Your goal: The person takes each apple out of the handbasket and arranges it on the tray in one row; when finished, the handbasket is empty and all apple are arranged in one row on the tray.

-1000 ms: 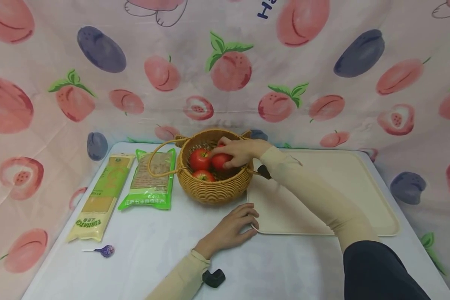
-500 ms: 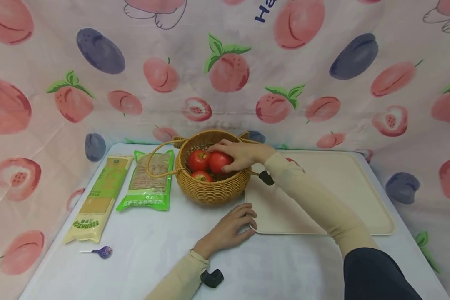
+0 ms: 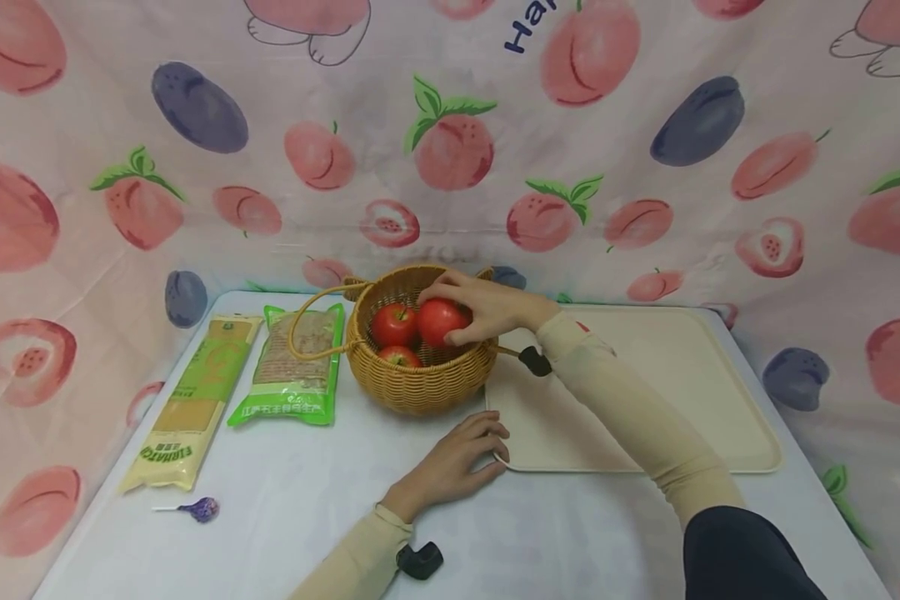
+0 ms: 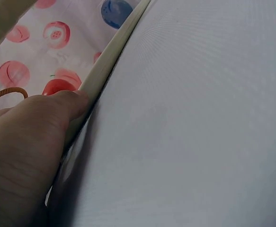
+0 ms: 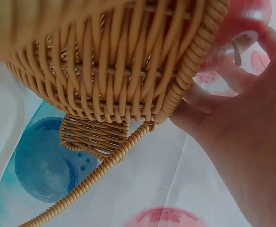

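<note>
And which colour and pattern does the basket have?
The basket is golden-brown and woven, clearest in the right wrist view.

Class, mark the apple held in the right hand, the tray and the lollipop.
Held apple [image 3: 441, 323], head view: its red side.
Tray [image 3: 693, 375], head view: its bare flat surface.
Lollipop [image 3: 205, 509], head view: its purple wrapped head.

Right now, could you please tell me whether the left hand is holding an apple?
No, the left hand touches the edge of the tray, while the right hand holds an apple.
</note>
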A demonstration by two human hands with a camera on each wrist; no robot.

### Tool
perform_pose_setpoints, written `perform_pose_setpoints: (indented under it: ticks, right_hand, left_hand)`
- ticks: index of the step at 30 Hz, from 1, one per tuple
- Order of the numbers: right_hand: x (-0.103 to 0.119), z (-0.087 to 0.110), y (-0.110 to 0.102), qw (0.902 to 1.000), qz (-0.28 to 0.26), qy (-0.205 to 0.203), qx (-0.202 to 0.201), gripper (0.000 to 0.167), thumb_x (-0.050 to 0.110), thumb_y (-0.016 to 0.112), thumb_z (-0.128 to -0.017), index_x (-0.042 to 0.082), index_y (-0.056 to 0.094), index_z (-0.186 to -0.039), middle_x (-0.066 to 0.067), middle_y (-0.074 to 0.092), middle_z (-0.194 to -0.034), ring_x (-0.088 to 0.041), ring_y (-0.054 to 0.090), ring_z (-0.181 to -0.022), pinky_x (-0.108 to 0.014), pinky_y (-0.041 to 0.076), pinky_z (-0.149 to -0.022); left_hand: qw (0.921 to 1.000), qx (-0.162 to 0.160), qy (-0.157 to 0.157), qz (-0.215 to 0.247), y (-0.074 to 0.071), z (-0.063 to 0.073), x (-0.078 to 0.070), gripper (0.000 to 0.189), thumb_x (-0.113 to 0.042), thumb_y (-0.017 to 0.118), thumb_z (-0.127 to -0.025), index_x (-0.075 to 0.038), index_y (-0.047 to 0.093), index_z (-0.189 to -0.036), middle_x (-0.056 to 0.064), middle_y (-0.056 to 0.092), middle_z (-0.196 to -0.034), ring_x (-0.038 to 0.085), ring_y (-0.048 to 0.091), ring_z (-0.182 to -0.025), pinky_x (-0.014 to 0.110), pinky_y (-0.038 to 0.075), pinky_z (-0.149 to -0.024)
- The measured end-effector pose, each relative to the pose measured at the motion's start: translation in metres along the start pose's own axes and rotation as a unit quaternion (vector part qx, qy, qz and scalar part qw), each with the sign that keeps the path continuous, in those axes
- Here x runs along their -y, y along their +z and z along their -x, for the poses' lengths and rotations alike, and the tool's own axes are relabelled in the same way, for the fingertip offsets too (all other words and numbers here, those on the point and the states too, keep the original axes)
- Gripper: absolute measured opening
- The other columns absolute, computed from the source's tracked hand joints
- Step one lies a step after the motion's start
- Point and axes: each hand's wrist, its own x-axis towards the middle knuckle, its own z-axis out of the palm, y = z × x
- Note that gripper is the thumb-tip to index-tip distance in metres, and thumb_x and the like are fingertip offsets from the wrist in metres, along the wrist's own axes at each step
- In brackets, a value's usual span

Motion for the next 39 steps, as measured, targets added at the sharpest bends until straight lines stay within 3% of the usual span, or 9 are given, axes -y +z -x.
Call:
perform_pose_setpoints:
  ticks: [8,12,16,20,29,33,39]
  right_hand:
    - [-0.002,0.01,-0.004,0.999,-0.018,0.002,-0.041,0.06,0.042,0.064,-0.081,0.034,0.042,-0.136,0.001,0.034,-0.136,-0.02,0.048,-0.115,-0.044,0.049,-0.096]
    - [-0.002,0.017,-0.004,0.9965,-0.054,0.016,-0.062,0.062,0.044,0.065,-0.082,0.036,0.039,-0.138,0.002,0.03,-0.14,-0.022,0.045,-0.119,-0.048,0.049,-0.096]
    - [-0.005,0.024,-0.003,0.9893,-0.097,0.035,-0.103,0.061,0.042,0.067,-0.082,0.041,0.039,-0.136,0.006,0.029,-0.142,-0.021,0.043,-0.123,-0.049,0.048,-0.098]
    - [-0.008,0.031,-0.001,0.9811,-0.129,0.035,-0.14,0.06,0.037,0.069,-0.082,0.039,0.041,-0.136,0.007,0.03,-0.139,-0.019,0.045,-0.121,-0.047,0.048,-0.099]
    - [-0.008,0.046,0.002,0.9693,-0.165,0.005,-0.182,0.063,0.024,0.071,-0.082,0.033,0.042,-0.138,0.002,0.032,-0.14,-0.021,0.048,-0.118,-0.047,0.05,-0.097]
    - [-0.006,0.058,0.001,0.9652,-0.165,0.015,-0.202,0.064,0.021,0.07,-0.083,0.036,0.041,-0.138,0.006,0.032,-0.141,-0.017,0.048,-0.118,-0.044,0.051,-0.095]
    - [0.012,0.081,-0.002,0.9528,-0.201,0.04,-0.224,0.07,0.014,0.07,-0.083,0.023,0.035,-0.143,-0.001,0.034,-0.144,-0.023,0.044,-0.122,-0.049,0.044,-0.1]
  left_hand:
    - [1.0,-0.001,0.002,0.001,0.001,-0.001,0.001,0.008,-0.03,0.06,-0.093,-0.025,0.063,-0.097,-0.005,0.055,-0.125,0.018,0.034,-0.139,0.035,0.03,-0.118]
    - [1.0,-0.004,0.004,0.004,0.0,-0.001,0.0,0.007,-0.029,0.061,-0.092,-0.024,0.063,-0.097,-0.004,0.055,-0.124,0.019,0.035,-0.139,0.035,0.031,-0.118]
    - [1.0,-0.007,0.005,0.003,0.0,-0.001,0.0,0.006,-0.028,0.061,-0.092,-0.025,0.063,-0.097,-0.004,0.055,-0.124,0.019,0.035,-0.139,0.035,0.032,-0.117]
    - [1.0,-0.007,0.004,0.004,0.0,-0.001,0.0,0.006,-0.028,0.061,-0.092,-0.025,0.063,-0.096,-0.005,0.055,-0.124,0.018,0.034,-0.139,0.035,0.032,-0.117]
    - [0.9999,-0.006,-0.003,0.009,0.001,0.0,0.0,0.006,-0.028,0.062,-0.092,-0.024,0.063,-0.096,-0.004,0.056,-0.124,0.017,0.034,-0.139,0.036,0.033,-0.116]
    - [1.0,-0.005,-0.004,0.006,0.001,-0.001,0.001,0.006,-0.029,0.062,-0.092,-0.025,0.063,-0.096,-0.004,0.055,-0.125,0.018,0.034,-0.139,0.036,0.033,-0.117]
    - [0.9997,0.0,-0.009,0.021,0.0,-0.003,0.0,0.006,-0.027,0.062,-0.092,-0.023,0.064,-0.096,-0.004,0.056,-0.125,0.017,0.033,-0.139,0.036,0.032,-0.117]
